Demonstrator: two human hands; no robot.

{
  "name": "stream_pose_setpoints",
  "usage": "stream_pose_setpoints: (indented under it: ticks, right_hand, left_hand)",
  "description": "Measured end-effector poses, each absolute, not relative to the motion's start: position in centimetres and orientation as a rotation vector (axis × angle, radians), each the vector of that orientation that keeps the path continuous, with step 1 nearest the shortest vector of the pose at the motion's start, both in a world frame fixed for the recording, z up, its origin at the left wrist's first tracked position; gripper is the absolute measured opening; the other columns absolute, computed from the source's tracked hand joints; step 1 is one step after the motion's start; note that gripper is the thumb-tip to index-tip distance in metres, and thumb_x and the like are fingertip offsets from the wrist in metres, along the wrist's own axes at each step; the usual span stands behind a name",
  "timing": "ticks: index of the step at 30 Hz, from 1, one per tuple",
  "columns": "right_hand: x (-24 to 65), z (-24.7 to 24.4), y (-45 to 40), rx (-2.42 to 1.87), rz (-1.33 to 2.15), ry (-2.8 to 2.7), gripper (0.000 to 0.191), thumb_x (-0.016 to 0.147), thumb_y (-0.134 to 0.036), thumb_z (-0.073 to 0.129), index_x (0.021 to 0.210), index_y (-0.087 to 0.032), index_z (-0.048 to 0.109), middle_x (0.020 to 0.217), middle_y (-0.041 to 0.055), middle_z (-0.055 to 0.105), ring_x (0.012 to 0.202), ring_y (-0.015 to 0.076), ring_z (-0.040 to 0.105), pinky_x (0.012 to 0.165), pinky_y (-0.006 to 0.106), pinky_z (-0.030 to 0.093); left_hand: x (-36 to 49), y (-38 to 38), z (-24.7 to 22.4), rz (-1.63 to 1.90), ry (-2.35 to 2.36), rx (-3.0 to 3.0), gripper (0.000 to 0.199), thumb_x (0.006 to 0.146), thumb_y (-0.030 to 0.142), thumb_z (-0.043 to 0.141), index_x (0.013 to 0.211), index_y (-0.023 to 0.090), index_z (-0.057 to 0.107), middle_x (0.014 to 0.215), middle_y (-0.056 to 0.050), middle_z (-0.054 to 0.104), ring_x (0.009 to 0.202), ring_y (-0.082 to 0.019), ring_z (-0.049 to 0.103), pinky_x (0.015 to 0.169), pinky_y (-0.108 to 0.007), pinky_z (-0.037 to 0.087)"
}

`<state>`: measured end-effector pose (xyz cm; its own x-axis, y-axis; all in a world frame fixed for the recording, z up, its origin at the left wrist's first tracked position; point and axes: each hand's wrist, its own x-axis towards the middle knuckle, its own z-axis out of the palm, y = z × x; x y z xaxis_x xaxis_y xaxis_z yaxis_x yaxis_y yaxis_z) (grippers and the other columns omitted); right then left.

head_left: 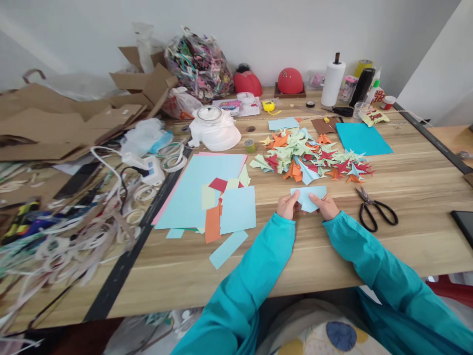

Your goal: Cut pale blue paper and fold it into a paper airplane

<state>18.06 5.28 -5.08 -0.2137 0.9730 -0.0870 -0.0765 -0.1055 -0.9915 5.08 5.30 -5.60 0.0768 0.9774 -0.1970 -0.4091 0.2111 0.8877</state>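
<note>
A light blue sheet of paper [316, 191], partly folded, is held between my two hands just above the table. My left hand [287, 205] pinches its left side, thumb on top. On the right side, my right hand [326, 205] grips it with the thumb pressed on a folded flap. The fingers beneath are mostly hidden. Beyond the paper lies a pile of folded paper pieces [295, 148] in green, orange, red and blue. Black-handled scissors [376, 209] rest to the right of my right hand, blades slightly apart.
Left of my hands are coloured sheets [185, 197], a blue square [238, 211] and a blue strip [228, 250]. A turquoise sheet [364, 138] lies at the back right. Tangled ribbons [103, 231], a power strip [151, 170] and cardboard [55, 118] crowd the left. A paper roll [333, 84] stands behind.
</note>
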Motion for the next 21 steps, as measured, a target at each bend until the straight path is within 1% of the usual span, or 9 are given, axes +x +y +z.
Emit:
stream_pose_setpoints:
  ticks: [5, 10, 17, 21]
  right_hand:
    - [18.12, -5.31, 5.33, -1.141, 1.452, -1.248, 0.047, 0.065, -0.06, 0.059, 0.048, -0.016, 0.054, 0.038, 0.0, 0.048, 0.034, 0.0081, 0.041, 0.032, 0.022, 0.033]
    - [18.22, -5.55, 5.37, -1.151, 1.451, -1.257, 0.048, 0.067, -0.06, 0.057, 0.05, -0.016, 0.055, 0.039, 0.0007, 0.05, 0.034, 0.0085, 0.042, 0.032, 0.022, 0.033]
    - [18.34, -5.82, 5.5, -1.147, 1.443, -1.258, 0.048, 0.068, -0.06, 0.056, 0.049, -0.016, 0.053, 0.038, -0.0004, 0.048, 0.033, 0.0079, 0.041, 0.032, 0.022, 0.034]
    - [18.29, -5.56, 5.41, -1.133, 1.441, -1.276, 0.049, 0.068, -0.061, 0.056, 0.049, -0.016, 0.053, 0.039, -0.0002, 0.049, 0.034, 0.0076, 0.041, 0.032, 0.021, 0.034]
  left_hand:
    - [5.0, 5.52, -5.82, 1.204, 0.976, 0.726, 0.048, 0.055, 0.057, 0.067, 0.048, 0.012, 0.054, 0.039, 0.0, 0.05, 0.034, -0.012, 0.048, 0.032, -0.024, 0.04]
    - [5.07, 5.81, -5.84, 1.235, 0.927, 0.615, 0.05, 0.058, 0.061, 0.062, 0.049, 0.012, 0.054, 0.04, -0.001, 0.049, 0.037, -0.011, 0.048, 0.033, -0.023, 0.04]
    - [4.78, 5.5, -5.75, 1.227, 0.993, 0.794, 0.039, 0.052, 0.048, 0.073, 0.056, 0.012, 0.06, 0.043, 0.001, 0.053, 0.038, -0.011, 0.049, 0.035, -0.024, 0.041]
    - [4.69, 5.46, -5.83, 1.213, 1.031, 0.851, 0.04, 0.056, 0.049, 0.07, 0.049, 0.012, 0.057, 0.039, 0.001, 0.051, 0.033, -0.012, 0.048, 0.035, -0.025, 0.04]
